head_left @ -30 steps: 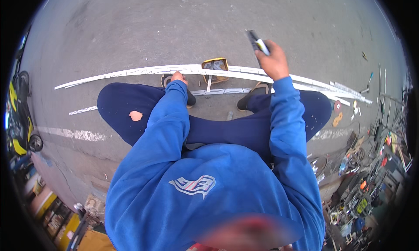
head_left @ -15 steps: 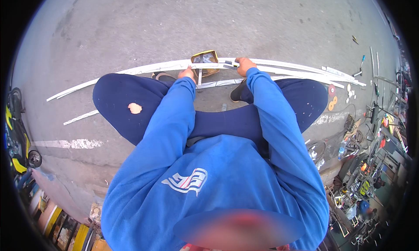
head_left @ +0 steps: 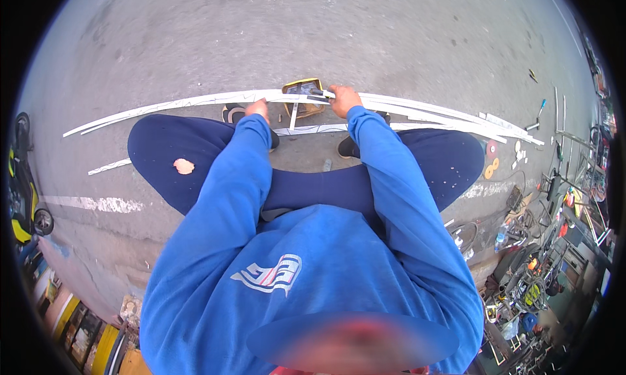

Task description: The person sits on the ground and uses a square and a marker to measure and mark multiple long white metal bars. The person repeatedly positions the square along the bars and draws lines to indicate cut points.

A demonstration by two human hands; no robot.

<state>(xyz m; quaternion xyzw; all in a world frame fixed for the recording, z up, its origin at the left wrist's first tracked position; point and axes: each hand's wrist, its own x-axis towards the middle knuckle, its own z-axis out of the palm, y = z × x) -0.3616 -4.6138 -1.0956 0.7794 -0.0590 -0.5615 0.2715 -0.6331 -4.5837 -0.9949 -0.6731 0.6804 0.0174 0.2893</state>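
Long white strips point(head_left: 189, 101) lie across the ground in front of my feet, with dark wavy marks along parts of them. My left hand point(head_left: 259, 109) is closed at the near edge of the upper strip, its fingertips partly hidden. To the right, my right hand point(head_left: 345, 101) is closed over the same strips. A small dark and white object point(head_left: 319, 94) sticks out leftward from its fingers; its kind is too small to make out. Between my hands, a yellow-rimmed box point(head_left: 287, 88) stands behind the strips. A short white crosspiece point(head_left: 293, 116) runs toward the nearer strip point(head_left: 313, 130).
My feet and bent knees flank the strips. On the right lie orange discs point(head_left: 492, 165), a blue-handled tool point(head_left: 541, 108) and a plastic bottle point(head_left: 501, 237) beside a heap of tools and cables point(head_left: 528, 290). A black and yellow motorcycle point(head_left: 26, 186) stands far left.
Both my hands have moved a little left along the strips. The dark object at my right hand has shifted left with it. The whole view has also swung slightly.
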